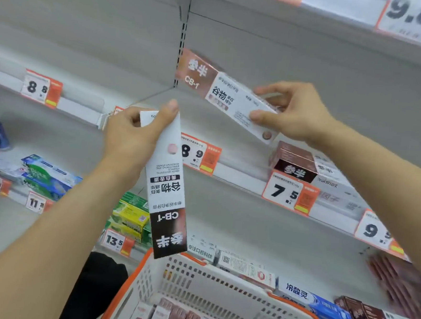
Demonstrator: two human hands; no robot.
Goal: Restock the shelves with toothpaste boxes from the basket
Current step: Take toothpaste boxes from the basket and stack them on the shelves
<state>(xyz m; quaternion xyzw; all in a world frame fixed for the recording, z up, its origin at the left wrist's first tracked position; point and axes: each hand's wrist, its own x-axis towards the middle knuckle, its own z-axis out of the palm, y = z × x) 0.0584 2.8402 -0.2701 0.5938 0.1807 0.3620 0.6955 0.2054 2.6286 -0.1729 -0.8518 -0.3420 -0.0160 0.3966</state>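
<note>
Two toothpaste boxes in transit to the shelf. We see the right hand (292, 110) closed round the near end of the upper box (224, 95), thumb on the printed face and fingers behind it. The box's long axis runs up and to the left, its brown far end reaching toward the back panel (310, 66) above the bare shelf (207, 119). The left hand (136, 134) pinches the top end of the lower box (166, 188), which hangs almost upright, its dark end just above the rim of the basket (220, 284).

We judge the right hand's box to be the one next set down: it lies over the bare shelf already, far end inward, and needs only lowering and sliding back. The left hand's box is nearer the basket than the shelf and must be swung from upright to level first.

More boxes lie in the basket below. Price tags (200, 153) line the shelf edge.
</note>
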